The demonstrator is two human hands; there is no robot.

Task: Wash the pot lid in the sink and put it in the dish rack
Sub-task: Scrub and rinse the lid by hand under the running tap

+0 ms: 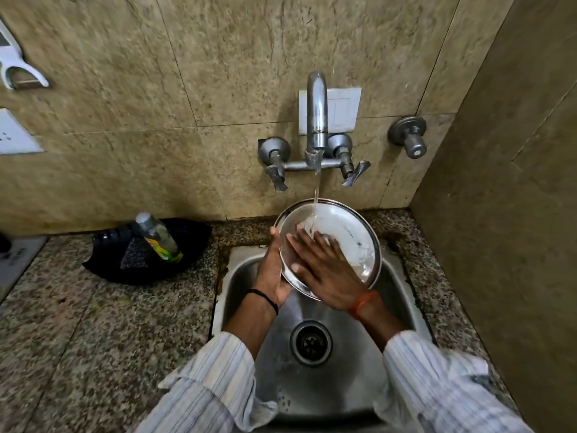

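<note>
A round steel pot lid is held tilted over the steel sink, its inner face toward me, under a thin stream of water from the wall tap. My left hand grips the lid's left rim from behind. My right hand lies flat on the lid's inner face with fingers spread, holding nothing. White foam or water streaks cover the upper right of the lid. No dish rack is in view.
A black plastic tray with a dish soap bottle sits on the speckled granite counter left of the sink. The sink drain lies below my hands. A tiled side wall closes off the right.
</note>
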